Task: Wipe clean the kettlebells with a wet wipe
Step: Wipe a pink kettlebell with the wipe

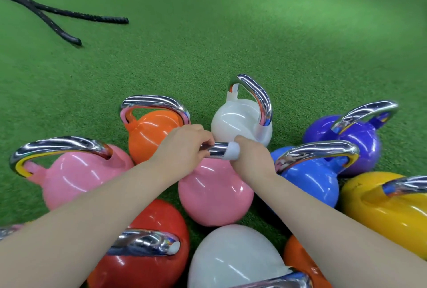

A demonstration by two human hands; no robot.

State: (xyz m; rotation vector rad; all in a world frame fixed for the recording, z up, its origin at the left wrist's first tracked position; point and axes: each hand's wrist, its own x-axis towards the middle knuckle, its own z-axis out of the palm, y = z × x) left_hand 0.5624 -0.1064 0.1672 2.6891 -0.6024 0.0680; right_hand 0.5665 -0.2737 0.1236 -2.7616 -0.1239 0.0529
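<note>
Over the middle pink kettlebell [213, 193], the left hand [182, 149] curls round its chrome handle [217, 149] while the right hand [250, 153] pinches the wet wipe [233, 153] around it.

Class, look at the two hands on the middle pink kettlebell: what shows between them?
In the head view, a short bare stretch of chrome handle shows between the left hand and the right hand, which holds the white wipe.

I see centre pink kettlebell [213, 193] handle mostly hidden under hands; yellow kettlebell [379, 207], rope [57, 11] cut by frame edge.
</note>
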